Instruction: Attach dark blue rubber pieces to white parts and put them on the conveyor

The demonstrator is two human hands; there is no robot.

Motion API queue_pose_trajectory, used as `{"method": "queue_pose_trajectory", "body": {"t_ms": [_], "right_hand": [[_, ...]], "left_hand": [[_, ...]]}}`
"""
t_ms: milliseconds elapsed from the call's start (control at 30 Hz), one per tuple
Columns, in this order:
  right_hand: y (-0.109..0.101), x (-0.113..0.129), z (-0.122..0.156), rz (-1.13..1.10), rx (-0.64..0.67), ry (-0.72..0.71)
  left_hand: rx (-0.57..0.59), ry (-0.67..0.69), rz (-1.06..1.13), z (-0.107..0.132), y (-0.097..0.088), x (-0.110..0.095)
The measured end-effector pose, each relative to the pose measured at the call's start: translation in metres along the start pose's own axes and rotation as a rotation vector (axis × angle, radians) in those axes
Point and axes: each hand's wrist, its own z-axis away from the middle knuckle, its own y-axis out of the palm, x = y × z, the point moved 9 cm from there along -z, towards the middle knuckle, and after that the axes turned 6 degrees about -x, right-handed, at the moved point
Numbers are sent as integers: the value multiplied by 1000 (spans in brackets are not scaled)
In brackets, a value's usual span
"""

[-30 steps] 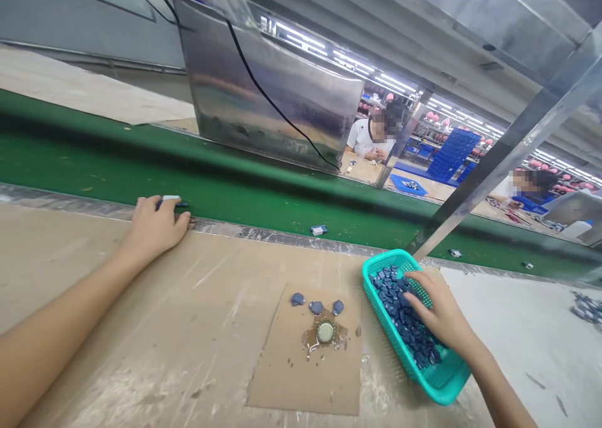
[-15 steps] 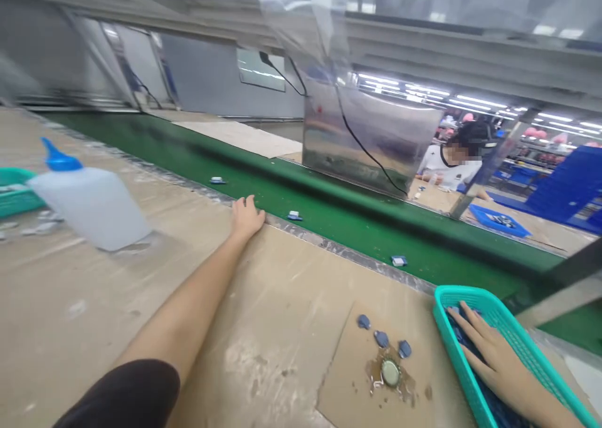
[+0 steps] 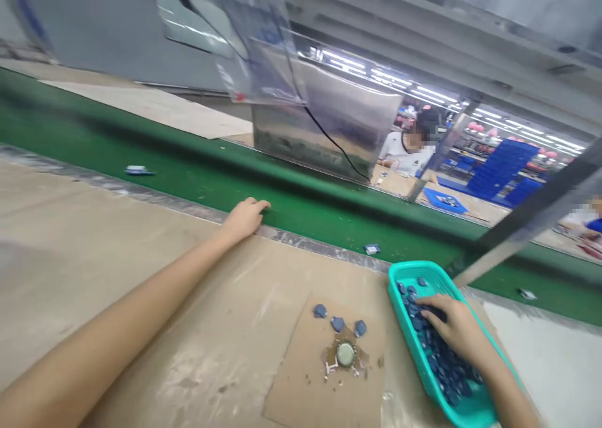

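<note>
Leftmost on the belt: a small blue-and-white part (image 3: pixel 139 171) lies on the green conveyor belt (image 3: pixel 188 180), just beyond the metal edge of the counter (image 3: pixel 117 290).
Left hand: the left hand (image 3: pixel 244 219) rests at that edge, fingers loosely curled, and appears to hold nothing.
Cardboard: a cardboard sheet (image 3: pixel 324 396) carries three blue pieces (image 3: pixel 337 324) in a row just beyond a bottle cap (image 3: pixel 345 354), which sits in a wet-looking brown patch.
Basket: a teal plastic basket (image 3: pixel 414 274), just right of the cardboard, holds a heap of dark blue pieces (image 3: pixel 444 371).
Right hand: the right hand (image 3: pixel 454 327) sits in that heap, fingers spread over it; whether it is clamped on any piece cannot be told.
Risks: pressure on the basket's rim could tip it and spill pieces, while a careless wrist could smear the brown patch or knock the row askew.
Writing: no brand, label or print is legible.
</note>
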Motion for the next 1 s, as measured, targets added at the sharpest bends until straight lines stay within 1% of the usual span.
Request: {"method": "queue_pose_trajectory", "body": {"t_ms": [67, 133, 167, 200, 267, 300, 333, 367, 433, 500, 567, 600, 667, 733, 833, 933, 1000], "right_hand": [[-12, 0, 1, -29, -95, 23], [-25, -2, 2, -96, -207, 86], [-30, -3, 3, -167, -254, 127], [-34, -3, 4, -262, -287, 163], [-37, 5, 5, -493, -324, 190], [-37, 14, 4, -602, -323, 181], [-35, 25, 3, -689, -303, 165], [-30, 39, 2, -745, -260, 146], [-16, 72, 1, -773, -124, 95], [-1, 106, 3, -707, 0, 18], [11, 132, 8, -585, 38, -81], [16, 142, 10, -518, 36, -133], [27, 153, 16, -392, 33, -224], [40, 156, 22, -290, 56, -292], [55, 157, 27, -154, 84, -349], [59, 164, 32, -52, 55, -423], [59, 171, 36, 1, 15, -480]], "left_hand": [[-7, -71, 70, -1, -5, -6], [1, -140, 187, 4, -11, -19], [25, -189, 308, 10, -12, -29], [67, -247, 474, 18, -12, -40], [200, -375, 865, 41, -6, -70], [283, -423, 1027, 54, -3, -89], [368, -451, 1130, 67, 0, -107], [454, -451, 1180, 79, 2, -124], [607, -405, 1192, 103, 6, -153], [707, -326, 1155, 121, 8, -171], [748, -255, 1107, 133, 9, -180], [761, -233, 1085, 137, 11, -181], [777, -217, 1047, 142, 14, -180], [775, -219, 998, 143, 18, -176], [702, -239, 973, 138, 24, -169], [614, -274, 1041, 135, 26, -166], [609, -271, 1077, 138, 27, -168]]}}
